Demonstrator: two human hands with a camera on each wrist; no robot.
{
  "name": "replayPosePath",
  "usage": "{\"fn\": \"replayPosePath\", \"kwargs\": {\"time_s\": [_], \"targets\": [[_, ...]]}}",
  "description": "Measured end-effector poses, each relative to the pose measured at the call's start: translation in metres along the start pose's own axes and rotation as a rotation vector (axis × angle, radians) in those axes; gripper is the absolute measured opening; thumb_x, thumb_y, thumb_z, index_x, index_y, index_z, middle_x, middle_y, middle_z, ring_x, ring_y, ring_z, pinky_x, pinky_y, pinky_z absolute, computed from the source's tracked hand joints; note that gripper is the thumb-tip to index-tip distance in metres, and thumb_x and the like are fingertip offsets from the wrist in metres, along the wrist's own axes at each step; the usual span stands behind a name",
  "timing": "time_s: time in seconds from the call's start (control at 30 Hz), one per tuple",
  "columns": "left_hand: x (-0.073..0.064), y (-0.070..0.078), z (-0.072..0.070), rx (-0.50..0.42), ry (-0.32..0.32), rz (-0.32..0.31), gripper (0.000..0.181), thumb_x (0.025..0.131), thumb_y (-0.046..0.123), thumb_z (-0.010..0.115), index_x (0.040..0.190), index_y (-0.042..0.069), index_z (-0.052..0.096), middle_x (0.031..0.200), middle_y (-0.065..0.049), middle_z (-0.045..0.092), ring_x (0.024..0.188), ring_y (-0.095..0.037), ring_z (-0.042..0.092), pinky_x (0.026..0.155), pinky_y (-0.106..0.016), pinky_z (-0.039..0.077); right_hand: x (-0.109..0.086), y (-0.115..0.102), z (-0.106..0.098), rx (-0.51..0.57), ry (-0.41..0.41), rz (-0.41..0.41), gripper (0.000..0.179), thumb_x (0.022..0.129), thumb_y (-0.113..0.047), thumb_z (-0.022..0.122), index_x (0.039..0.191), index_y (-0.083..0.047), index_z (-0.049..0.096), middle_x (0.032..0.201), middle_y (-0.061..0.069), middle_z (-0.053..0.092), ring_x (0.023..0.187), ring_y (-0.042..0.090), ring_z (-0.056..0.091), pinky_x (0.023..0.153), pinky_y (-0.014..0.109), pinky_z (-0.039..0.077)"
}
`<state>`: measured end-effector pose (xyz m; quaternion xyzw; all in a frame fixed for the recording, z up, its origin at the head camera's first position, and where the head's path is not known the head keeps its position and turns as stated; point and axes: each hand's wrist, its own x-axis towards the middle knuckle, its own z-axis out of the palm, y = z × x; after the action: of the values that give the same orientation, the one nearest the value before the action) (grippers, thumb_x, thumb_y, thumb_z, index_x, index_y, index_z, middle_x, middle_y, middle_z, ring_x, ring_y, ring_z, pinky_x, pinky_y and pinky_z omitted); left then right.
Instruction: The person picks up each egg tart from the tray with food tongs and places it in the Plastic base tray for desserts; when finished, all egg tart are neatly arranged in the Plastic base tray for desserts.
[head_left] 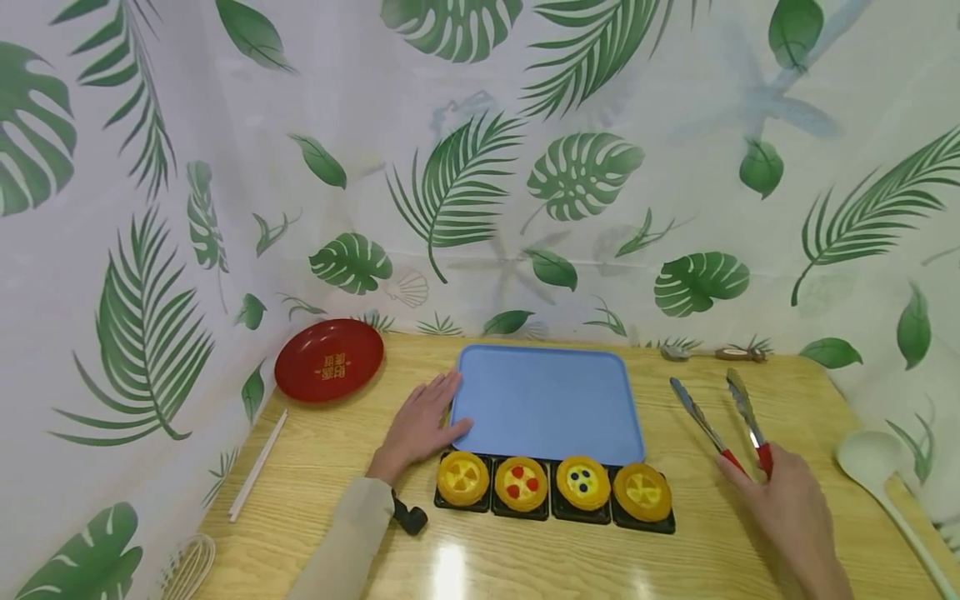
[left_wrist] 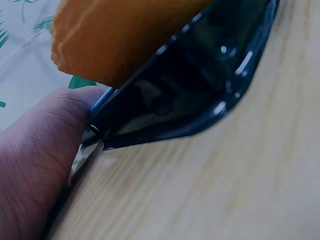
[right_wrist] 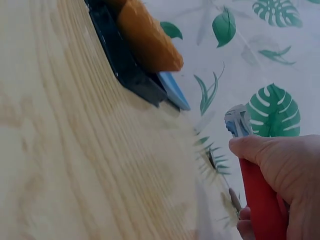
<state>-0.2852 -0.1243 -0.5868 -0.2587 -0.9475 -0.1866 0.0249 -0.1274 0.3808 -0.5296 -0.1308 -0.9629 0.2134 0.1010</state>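
Observation:
My left hand (head_left: 423,423) rests on the left edge of a blue tray (head_left: 547,404), fingers extended along the rim. A pair of tongs (right_wrist: 260,200) with red handles is gripped in my right hand (head_left: 787,504); its arms are spread and hold nothing, right of the tray. Along the tray's near edge stand several egg tarts in black square holders: one with wedge marks (head_left: 462,477), one with red dots (head_left: 521,483), one with dark blue dots (head_left: 582,482), and another wedge-marked tart (head_left: 642,492). In the left wrist view, my thumb is close beside a black holder (left_wrist: 165,105).
A red plate (head_left: 307,362) lies at the back left, with white chopsticks (head_left: 258,465) below it. A whisk (head_left: 189,567) is at the lower left. On the far right lies a pale ladle (head_left: 870,458). Leaf-patterned cloth bounds the wooden table (head_left: 555,562).

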Motion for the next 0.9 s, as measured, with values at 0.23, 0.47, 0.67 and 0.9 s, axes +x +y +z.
{"fn": "replayPosePath", "kwargs": {"time_s": [0.23,0.47,0.67,0.9], "targets": [[-0.001,0.002,0.000,-0.008,0.007,0.010,0.089,0.102,0.067,0.044,0.168,0.014,0.018,0.174,-0.002,0.019,0.161,-0.025,0.019,0.130,-0.049,0.016,0.012,0.027,0.006,0.006,-0.011,0.085,0.066,0.094,-0.066,0.066,0.077,-0.005,0.046,0.072,0.008,0.039,0.062,0.024,0.040,0.051,0.034,0.029],[0.001,0.001,-0.001,-0.002,0.020,0.010,0.088,0.102,0.067,0.045,0.168,0.015,0.019,0.174,-0.001,0.018,0.160,-0.025,0.020,0.130,-0.049,0.016,0.019,0.045,0.009,-0.035,0.037,0.045,0.068,0.094,-0.061,0.069,0.078,0.002,0.051,0.081,0.024,0.049,0.076,0.039,0.052,0.060,0.050,0.042],[-0.001,0.002,0.001,-0.007,0.018,0.016,0.089,0.102,0.067,0.045,0.168,0.013,0.019,0.174,-0.001,0.018,0.160,-0.026,0.020,0.129,-0.050,0.017,0.019,0.054,0.014,-0.071,0.087,0.035,0.071,0.092,-0.057,0.073,0.078,0.011,0.054,0.079,0.029,0.051,0.088,0.049,0.049,0.076,0.059,0.040],[-0.002,0.002,-0.001,-0.005,0.026,0.020,0.089,0.102,0.066,0.047,0.168,0.012,0.021,0.174,-0.004,0.021,0.160,-0.028,0.022,0.129,-0.051,0.018,0.024,0.056,0.018,-0.094,0.042,0.125,0.080,0.093,-0.061,0.068,0.091,0.018,0.056,0.094,0.038,0.049,0.098,0.053,0.047,0.077,0.062,0.043]]}}
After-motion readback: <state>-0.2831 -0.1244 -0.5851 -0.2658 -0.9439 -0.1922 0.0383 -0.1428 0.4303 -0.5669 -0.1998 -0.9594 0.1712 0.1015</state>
